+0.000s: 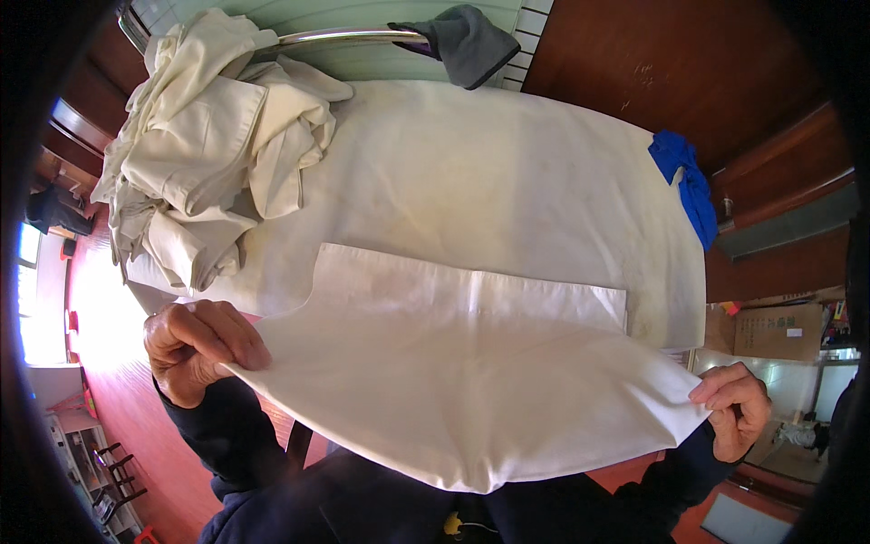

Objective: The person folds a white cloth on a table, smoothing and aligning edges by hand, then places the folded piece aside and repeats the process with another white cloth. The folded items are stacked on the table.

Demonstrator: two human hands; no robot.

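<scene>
A white hemmed cloth (435, 367) stretches between my two hands in front of my body. My left hand (204, 347) pinches its left corner between thumb and fingers. At the right corner, my right hand (734, 408) grips the edge the same way. The near edge sags in a curve between them, with a crease down the middle. The far part of the cloth, with its stitched hem, lies on a padded table (435, 163) covered in stained off-white fabric.
A heap of crumpled cream cloths (211, 136) covers the table's left end. Beyond the far edge, a grey cloth (472, 47) hangs on a metal rail (346, 35). Blue fabric (683, 187) drapes over the right end. A cardboard box (778, 331) stands at right, past the table.
</scene>
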